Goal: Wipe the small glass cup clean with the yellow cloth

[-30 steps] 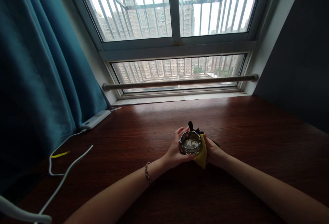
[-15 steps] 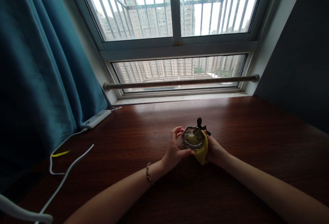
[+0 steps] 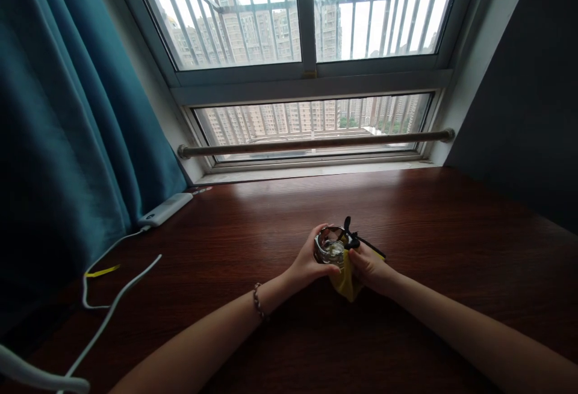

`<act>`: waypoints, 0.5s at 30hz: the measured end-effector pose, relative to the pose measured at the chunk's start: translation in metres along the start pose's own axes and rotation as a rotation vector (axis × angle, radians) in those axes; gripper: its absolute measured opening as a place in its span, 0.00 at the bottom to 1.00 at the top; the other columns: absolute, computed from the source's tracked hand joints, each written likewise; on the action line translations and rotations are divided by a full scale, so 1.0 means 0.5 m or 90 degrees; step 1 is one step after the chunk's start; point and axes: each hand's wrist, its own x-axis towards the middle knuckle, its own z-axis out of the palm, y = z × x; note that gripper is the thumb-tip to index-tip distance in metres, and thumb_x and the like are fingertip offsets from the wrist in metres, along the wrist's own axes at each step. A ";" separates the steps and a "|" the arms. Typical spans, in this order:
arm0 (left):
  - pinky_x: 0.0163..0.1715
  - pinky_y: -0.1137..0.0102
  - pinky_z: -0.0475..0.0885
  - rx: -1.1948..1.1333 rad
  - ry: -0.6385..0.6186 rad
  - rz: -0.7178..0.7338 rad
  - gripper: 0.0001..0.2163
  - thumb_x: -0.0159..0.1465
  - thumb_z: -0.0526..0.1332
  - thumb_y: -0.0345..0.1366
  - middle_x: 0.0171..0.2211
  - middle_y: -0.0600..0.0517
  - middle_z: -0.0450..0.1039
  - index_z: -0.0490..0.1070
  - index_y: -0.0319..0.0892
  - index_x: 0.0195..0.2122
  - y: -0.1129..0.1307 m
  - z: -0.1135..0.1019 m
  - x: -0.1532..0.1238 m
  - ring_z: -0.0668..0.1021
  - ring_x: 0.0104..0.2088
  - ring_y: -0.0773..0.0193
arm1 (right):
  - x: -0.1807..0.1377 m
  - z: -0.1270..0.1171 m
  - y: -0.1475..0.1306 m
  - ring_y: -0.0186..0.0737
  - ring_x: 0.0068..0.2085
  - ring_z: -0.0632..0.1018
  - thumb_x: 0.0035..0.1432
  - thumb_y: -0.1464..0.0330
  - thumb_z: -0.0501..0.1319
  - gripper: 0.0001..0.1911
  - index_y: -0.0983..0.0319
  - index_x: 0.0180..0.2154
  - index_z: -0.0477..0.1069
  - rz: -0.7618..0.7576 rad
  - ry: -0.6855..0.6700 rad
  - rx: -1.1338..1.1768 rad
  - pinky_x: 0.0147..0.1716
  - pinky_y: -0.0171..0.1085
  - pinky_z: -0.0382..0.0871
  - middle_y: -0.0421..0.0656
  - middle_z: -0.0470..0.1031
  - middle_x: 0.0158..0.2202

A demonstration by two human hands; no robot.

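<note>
Gripping a glass ashtray [image 3: 331, 248], the left hand [image 3: 309, 263] wraps its fingers [image 3: 321, 231] round the far rim and sets the thumb on the near rim. Half a second ago the ashtray was tipped with its mouth toward the camera and the fingers stood off its edge; now it sits lower, more upright, with the fingers closed on it. The yellow cloth [image 3: 344, 279], earlier cupped behind the glass at its 3 o'clock side, now hangs below it at 5 o'clock. The right hand [image 3: 368, 264] holds that cloth pinched between thumb and fingers, pressed against the ashtray's 3 o'clock side; a black piece [image 3: 351, 238] sticks up at the ashtray's 1 o'clock. Both hands have dropped nearer the counter [image 3: 433, 237].

Counter: dark reddish wood, glossy, running to a window sill [image 3: 316, 172] at 12 o'clock. Window [image 3: 307, 14] barred, tower blocks outside; a metal rail [image 3: 316, 143] crosses its lower pane. Teal curtain [image 3: 58, 117] at 9 o'clock; dark wall [image 3: 528, 93] at 3 o'clock. White power bank [image 3: 165, 209] at 10 o'clock with a white cable [image 3: 112, 306] trailing toward 8 o'clock.

Left wrist wears a beaded bracelet [image 3: 258, 301]. Both forearms enter from 6 o'clock, converging at mid-counter, hands held just above the wood.
</note>
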 end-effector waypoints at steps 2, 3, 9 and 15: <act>0.60 0.53 0.61 -0.011 0.024 -0.015 0.45 0.41 0.75 0.43 0.58 0.39 0.64 0.56 0.44 0.58 0.002 0.000 0.004 0.68 0.59 0.46 | 0.002 -0.002 0.005 0.51 0.43 0.78 0.39 0.52 0.72 0.33 0.63 0.43 0.72 0.006 0.051 -0.009 0.45 0.45 0.71 0.49 0.78 0.39; 0.59 0.53 0.62 -0.015 0.033 -0.024 0.42 0.42 0.75 0.42 0.56 0.40 0.66 0.58 0.44 0.57 0.004 0.000 0.005 0.69 0.57 0.47 | 0.003 -0.002 0.007 0.51 0.43 0.78 0.40 0.50 0.71 0.32 0.63 0.43 0.72 0.006 0.073 -0.008 0.45 0.46 0.72 0.49 0.78 0.39; 0.49 0.55 0.70 -0.026 0.028 -0.077 0.33 0.46 0.72 0.46 0.43 0.45 0.72 0.66 0.41 0.52 0.013 -0.011 0.007 0.76 0.44 0.53 | 0.004 0.005 0.007 0.51 0.44 0.78 0.43 0.48 0.69 0.31 0.62 0.44 0.71 0.011 0.149 0.031 0.46 0.46 0.71 0.49 0.78 0.40; 0.56 0.58 0.64 -0.024 -0.028 -0.048 0.30 0.43 0.71 0.51 0.56 0.45 0.59 0.73 0.42 0.46 0.025 -0.022 0.011 0.70 0.52 0.50 | -0.003 0.012 -0.002 0.49 0.46 0.77 0.43 0.47 0.68 0.34 0.62 0.46 0.70 0.034 0.068 0.045 0.48 0.45 0.70 0.48 0.78 0.42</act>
